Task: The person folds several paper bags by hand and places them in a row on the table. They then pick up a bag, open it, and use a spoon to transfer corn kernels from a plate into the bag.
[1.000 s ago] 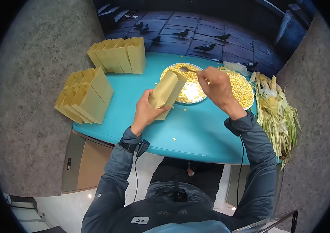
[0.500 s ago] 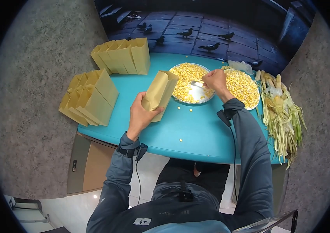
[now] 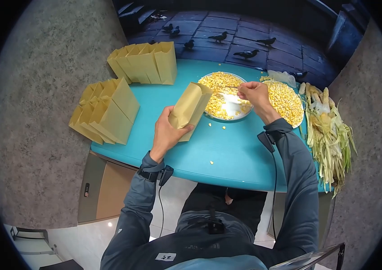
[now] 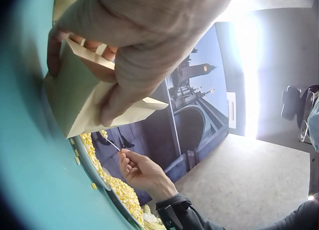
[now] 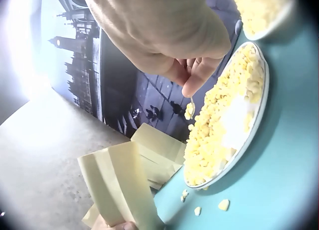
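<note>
My left hand (image 3: 166, 135) grips a tan paper bag (image 3: 191, 104) by its lower part, thumb across the near side. The bag leans to the right with its open mouth towards a white plate (image 5: 266, 75) of loose corn kernels (image 5: 209, 133). A bare patch shows on the plate's near side. Above the plate, my right hand (image 3: 256, 95) pinches the handle of a small metal spoon (image 4: 113, 145) between thumb and fingers. Several kernels sit in the spoon's bowl (image 5: 190, 110), close over the heap in the right wrist view.
A second heaped plate of kernels (image 3: 285, 103) stands at the right, beside corn husks and cobs (image 3: 330, 135). Two groups of upright paper bags (image 3: 143, 65) stand at the left of the teal table (image 3: 240, 153). A few stray kernels (image 3: 211, 162) lie on the tabletop.
My right hand has come down from beside the bag's mouth to the plate, dipped the spoon among the kernels, and lifted it slightly. My left hand keeps its hold on the bag.
</note>
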`<state>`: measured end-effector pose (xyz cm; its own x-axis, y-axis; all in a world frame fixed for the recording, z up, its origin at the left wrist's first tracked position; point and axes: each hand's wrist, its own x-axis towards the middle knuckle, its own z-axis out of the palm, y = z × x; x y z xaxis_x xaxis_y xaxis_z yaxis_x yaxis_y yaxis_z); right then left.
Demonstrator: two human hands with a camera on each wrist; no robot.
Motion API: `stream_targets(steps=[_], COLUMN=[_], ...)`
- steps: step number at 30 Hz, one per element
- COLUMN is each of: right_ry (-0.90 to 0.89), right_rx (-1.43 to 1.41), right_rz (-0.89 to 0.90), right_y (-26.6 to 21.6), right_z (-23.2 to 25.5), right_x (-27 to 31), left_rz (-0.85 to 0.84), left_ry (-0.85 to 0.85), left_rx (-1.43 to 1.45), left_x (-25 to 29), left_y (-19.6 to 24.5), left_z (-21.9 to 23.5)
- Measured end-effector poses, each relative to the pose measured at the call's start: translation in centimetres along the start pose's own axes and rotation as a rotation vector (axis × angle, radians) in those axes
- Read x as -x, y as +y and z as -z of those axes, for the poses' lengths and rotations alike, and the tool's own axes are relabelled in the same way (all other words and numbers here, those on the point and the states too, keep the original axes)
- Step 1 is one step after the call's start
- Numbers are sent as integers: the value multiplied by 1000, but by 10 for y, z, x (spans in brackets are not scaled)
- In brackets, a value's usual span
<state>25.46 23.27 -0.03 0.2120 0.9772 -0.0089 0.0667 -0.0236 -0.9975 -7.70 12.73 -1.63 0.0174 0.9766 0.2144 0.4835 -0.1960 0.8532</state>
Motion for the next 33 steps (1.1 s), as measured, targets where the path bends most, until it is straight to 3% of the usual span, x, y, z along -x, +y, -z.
stream_targets(steps=[7, 10, 11, 13, 14, 17, 21, 23, 25, 27, 31, 33], right_ry=[-81, -150, -148, -164, -144, -51, 7, -40, -10, -35, -43, -12], right_rx=[41, 329, 331, 528, 699, 804, 735, 813, 852, 823, 714, 488], right_rz=[155, 412, 411, 1007, 1065, 1162, 1008, 636, 556, 315, 141, 57], right_y=[-63, -70, -69, -67, -67, -68, -51, -41, -32, -22, -3, 10], right_z=[12, 7, 5, 1, 0, 0, 14, 25, 29, 28, -5, -23], right_x=[39, 59, 65, 75, 82, 88, 62, 45, 29, 19, 10, 5], left_rz=[-7, -5, -5, -36, -36, -41, -34, -46, -40, -45, -33, -28], left_ry=[-35, -48, -50, -40, -40, -38, -13, 5, 33, 41, 64, 59], left_rx=[6, 15, 17, 10, 11, 17, 36, 44, 67, 78, 75, 69], left_x=[-2, -2, -2, -4, -4, -3, 0, 1, 3, 7, 11, 12], left_y=[12, 18, 17, 14, 13, 12, 4, -1, -3, -5, -3, -2], left_z=[-14, -21, -23, -27, -28, -29, -22, -19, -12, -8, 0, 1])
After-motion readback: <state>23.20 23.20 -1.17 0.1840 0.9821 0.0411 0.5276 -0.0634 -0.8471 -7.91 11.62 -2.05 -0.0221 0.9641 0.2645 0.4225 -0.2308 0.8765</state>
